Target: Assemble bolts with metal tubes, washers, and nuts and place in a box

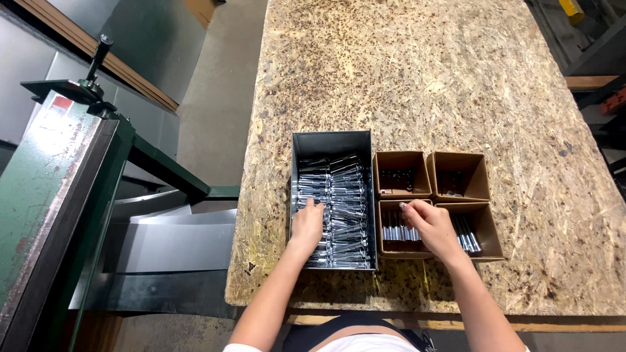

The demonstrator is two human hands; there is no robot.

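Note:
A grey metal tray (331, 141) on the chipboard table holds several rows of shiny metal bolts (345, 189). My left hand (307, 223) rests inside the tray on the bolts, fingers curled down among them; I cannot see whether it grips one. To the right stand four small brown cardboard boxes. My right hand (427, 225) hovers over the near-left box (385, 251), which holds metal pins, and pinches a small metal piece (402, 205) at its fingertips. The near-right box (490, 241) also holds pins.
The two far boxes (402, 156) (458, 158) hold a few small dark parts. The chipboard table (443, 78) stretches away behind them. A green metal machine (59, 169) with a black handle stands at the left, sheet metal (169, 234) below it.

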